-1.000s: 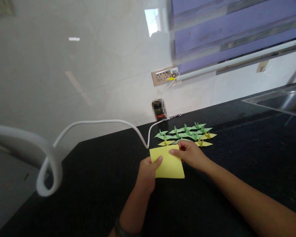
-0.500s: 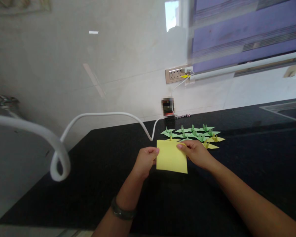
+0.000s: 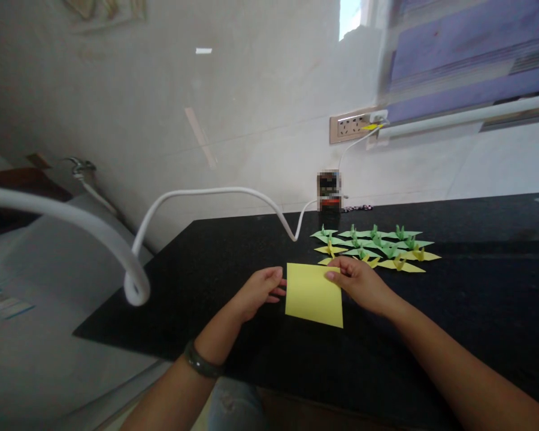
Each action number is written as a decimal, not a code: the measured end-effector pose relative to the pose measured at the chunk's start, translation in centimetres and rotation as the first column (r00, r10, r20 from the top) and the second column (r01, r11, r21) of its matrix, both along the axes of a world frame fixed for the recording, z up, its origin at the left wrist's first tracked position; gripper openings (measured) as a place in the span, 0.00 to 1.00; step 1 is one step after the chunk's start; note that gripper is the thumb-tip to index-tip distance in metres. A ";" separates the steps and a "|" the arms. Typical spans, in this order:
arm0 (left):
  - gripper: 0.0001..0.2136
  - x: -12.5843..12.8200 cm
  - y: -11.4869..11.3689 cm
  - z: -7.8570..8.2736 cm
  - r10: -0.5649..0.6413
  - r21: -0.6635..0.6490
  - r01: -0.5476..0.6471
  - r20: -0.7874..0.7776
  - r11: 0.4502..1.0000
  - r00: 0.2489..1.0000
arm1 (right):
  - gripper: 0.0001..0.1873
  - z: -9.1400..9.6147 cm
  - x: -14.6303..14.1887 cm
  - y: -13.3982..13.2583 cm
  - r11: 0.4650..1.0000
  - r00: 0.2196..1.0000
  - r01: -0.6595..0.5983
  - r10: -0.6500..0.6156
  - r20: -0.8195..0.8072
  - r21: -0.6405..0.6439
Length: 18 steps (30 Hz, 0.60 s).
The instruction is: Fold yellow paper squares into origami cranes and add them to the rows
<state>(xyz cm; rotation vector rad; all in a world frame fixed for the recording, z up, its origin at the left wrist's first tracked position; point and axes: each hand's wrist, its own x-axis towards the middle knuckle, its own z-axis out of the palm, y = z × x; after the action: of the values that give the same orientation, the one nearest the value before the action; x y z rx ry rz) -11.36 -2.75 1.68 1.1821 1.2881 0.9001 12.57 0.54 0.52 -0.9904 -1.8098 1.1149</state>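
Note:
A yellow square sheet of paper (image 3: pixel 313 294) lies flat on the black countertop (image 3: pixel 453 311). My right hand (image 3: pixel 362 284) pinches its upper right corner with curled fingers. My left hand (image 3: pixel 259 290) rests on the counter beside the sheet's left edge, fingers loosely stretched out and just off the paper. Just beyond the sheet, several small folded paper cranes (image 3: pixel 377 246) in green and yellow sit in rows.
A white cable (image 3: pixel 197 194) loops from the left across the counter to a wall socket (image 3: pixel 353 126). A small dark object (image 3: pixel 329 191) stands at the wall behind the cranes. The counter's front edge runs close below my forearms. A band is on my left wrist.
The sheet has gone from held up between both hands to lying flat on the counter. My left hand has let go and slid to the left edge. The view has swung left.

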 end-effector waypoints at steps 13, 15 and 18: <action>0.07 -6.1 2.8 0.1 0.366 0.200 -0.312 -0.622 0.929 0.692 | 0.13 -0.8 0.6 0.8 0.991 0.977 0.114 -0.124 0.176 0.066; 0.05 -9.5 3.3 1.0 0.392 0.195 -0.369 -0.703 0.909 0.593 | 0.12 -0.7 0.7 0.8 0.992 0.974 0.087 -0.103 0.203 0.087; 0.03 -12.3 3.3 1.7 0.392 0.189 -0.416 -0.785 0.890 0.480 | 0.13 -0.6 0.6 0.6 0.989 0.958 0.063 -0.098 0.270 0.134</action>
<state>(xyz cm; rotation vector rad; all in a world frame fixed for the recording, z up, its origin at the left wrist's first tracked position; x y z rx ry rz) -23.63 0.59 3.40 1.3451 2.4239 0.6445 13.22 1.13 -0.03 -1.1798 -2.0122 0.8343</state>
